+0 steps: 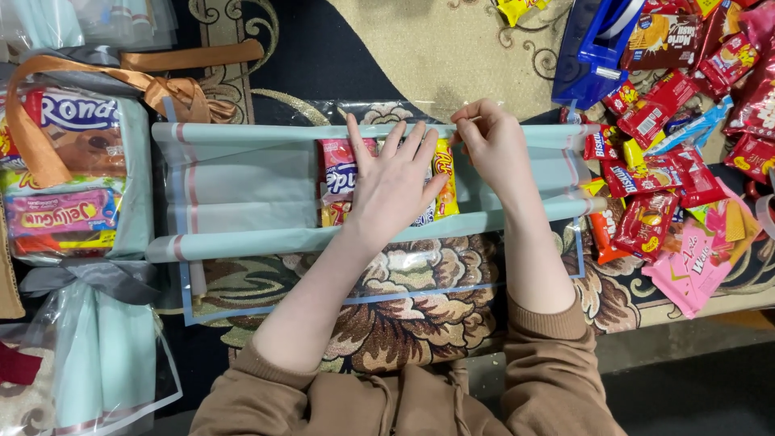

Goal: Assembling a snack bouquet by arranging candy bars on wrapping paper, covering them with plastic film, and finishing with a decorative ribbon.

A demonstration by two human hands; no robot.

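Pale blue-green wrapping paper (242,190) with a pink stripe near each end lies across a patterned carpet (420,315), over a clear film sheet (484,278) edged in blue. Head view: the left hand (391,186) lies flat, fingers spread, on a small stack of snack packets (343,182) at the paper's middle, pressing but not gripping. The right hand (494,144) pinches the paper's far rolled edge between thumb and fingertips. Judged from this, the fold would go best with the flat hand keeping the stack pinned while the pinched edge is drawn evenly, so that both rolled edges stay parallel.

Packages: under the left hand show a pink packet, a yellow-orange one (445,173) and a blue-and-white one. At right lies a loose heap of red snack packets (670,178), with a pink pouch (693,262) at its near edge and a blue tape dispenser (597,44) beyond. At left stands a finished bundle (69,173) of boxed and bagged sweets in the same paper, tied with an orange ribbon (48,121) above and a grey bow (89,274) below.
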